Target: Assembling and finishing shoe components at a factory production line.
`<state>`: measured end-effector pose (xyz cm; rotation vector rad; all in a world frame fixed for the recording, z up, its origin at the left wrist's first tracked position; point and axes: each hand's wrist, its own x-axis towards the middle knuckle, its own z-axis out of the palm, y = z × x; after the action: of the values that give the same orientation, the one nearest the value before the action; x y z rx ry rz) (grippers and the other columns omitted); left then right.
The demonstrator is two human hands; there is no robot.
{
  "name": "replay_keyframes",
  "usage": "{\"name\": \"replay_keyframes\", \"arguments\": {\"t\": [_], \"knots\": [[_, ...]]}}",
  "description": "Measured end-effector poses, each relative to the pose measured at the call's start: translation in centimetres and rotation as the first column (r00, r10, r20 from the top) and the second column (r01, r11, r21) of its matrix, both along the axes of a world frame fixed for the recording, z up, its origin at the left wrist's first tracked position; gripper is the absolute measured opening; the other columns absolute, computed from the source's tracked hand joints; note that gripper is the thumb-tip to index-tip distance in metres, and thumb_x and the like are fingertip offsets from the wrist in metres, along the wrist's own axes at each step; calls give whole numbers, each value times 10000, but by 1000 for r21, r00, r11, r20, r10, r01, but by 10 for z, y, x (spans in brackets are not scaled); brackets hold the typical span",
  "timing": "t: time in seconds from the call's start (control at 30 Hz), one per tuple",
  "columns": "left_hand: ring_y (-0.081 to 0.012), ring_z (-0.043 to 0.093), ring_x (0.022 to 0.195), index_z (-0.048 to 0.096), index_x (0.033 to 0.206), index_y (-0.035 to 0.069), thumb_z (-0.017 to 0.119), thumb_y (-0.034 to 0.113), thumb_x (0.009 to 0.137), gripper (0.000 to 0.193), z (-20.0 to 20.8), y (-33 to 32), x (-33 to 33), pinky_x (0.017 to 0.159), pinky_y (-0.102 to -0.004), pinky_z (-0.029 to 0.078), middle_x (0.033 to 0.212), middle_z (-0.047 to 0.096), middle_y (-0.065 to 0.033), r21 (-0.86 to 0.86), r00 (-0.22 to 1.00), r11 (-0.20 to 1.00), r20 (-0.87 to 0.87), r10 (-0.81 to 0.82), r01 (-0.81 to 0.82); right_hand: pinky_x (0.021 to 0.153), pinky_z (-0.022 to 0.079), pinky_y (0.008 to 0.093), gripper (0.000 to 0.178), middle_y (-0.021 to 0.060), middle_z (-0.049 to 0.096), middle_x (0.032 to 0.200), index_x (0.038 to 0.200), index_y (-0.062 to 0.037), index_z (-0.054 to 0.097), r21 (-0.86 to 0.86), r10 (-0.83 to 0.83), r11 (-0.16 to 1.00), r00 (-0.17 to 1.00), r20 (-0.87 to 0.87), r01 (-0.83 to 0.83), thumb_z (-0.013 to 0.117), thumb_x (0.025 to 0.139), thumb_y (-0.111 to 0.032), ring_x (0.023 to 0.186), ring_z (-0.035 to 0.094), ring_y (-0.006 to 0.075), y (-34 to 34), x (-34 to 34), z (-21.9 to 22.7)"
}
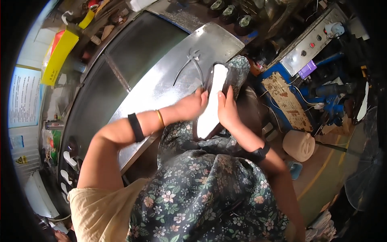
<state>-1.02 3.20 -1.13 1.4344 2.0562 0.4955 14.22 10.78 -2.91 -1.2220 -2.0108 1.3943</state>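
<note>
- Both hands were closed on a dark shoe (209, 86) held sole-side up over the lap, at the edge of the steel worktable (161, 84).
- Left hand (191, 105) was wrapped against the left flank of the shoe, fingers pressed onto its white insole board (213, 101); a gold bangle (160, 118) and a black band (136, 127) were worn on that forearm.
- Right hand (227, 111) was clamped on the right flank, thumb laid along the board's edge.
- The shoe was judged light and fairly stiff, apparently stretched over a rigid form; the dark upper looked smooth and possibly slippery.
- The white board was judged thin and liable to shift or crease if pressed at its centre.
- Hold was judged best taken at the waist, on both flanks, as shown.
- A pair of pincers (189, 64) lay on the table just beyond the toe, untouched.
- A floral apron (201, 189) covered the lap beneath the shoe.
- A grey control box (308, 46) stood well apart, to the right.
</note>
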Motion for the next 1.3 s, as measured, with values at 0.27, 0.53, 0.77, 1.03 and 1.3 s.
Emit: {"name": "replay_keyframes", "arguments": {"t": [0.27,0.53,0.77,1.03,1.3], "knots": [[-430,647,894,471,1240,-50,340,374,1025,493,-1,2,17,799,-477,512,959,664,-288,44,968,972,107,225,-231,953,435,456,611,349,555,1185,1437,36,218,-76,50,995,992,-115,-59,429,1014,-351,1132,557,450,8,6,5],[-428,620,1037,644,1077,-77,200,467,1021,704,10,114,-25,948,-453,456,1068,651,-296,-22,959,964,100,266,-265,774,510,464,531,220,668,989,959,7,586,-53,-130,990,990,50,133,394,987,-487,858,676,353,125,-57,-6],[-473,632,804,544,1207,-31,273,370,1020,519,28,91,-25,779,-539,496,856,667,-273,-43,975,986,-165,152,-161,737,508,490,324,180,686,846,964,-51,602,525,-18,834,942,335,-170,445,980,-334,827,658,401,90,-74,32],[-237,378,1345,24,1533,31,621,206,940,860,-8,-45,31,1093,-326,329,1479,342,-189,104,527,930,843,106,-353,785,503,298,578,100,661,969,994,-18,621,-544,-4,670,731,-683,-505,361,1008,-534,843,606,154,97,-67,27],[-210,678,912,352,1432,-13,728,187,851,720,45,-35,-36,787,-333,555,1083,679,-112,-83,428,809,814,392,-582,930,462,302,387,89,670,1119,1187,2,628,112,381,922,920,-91,-370,646,919,-277,1043,601,163,211,-10,75]]}}
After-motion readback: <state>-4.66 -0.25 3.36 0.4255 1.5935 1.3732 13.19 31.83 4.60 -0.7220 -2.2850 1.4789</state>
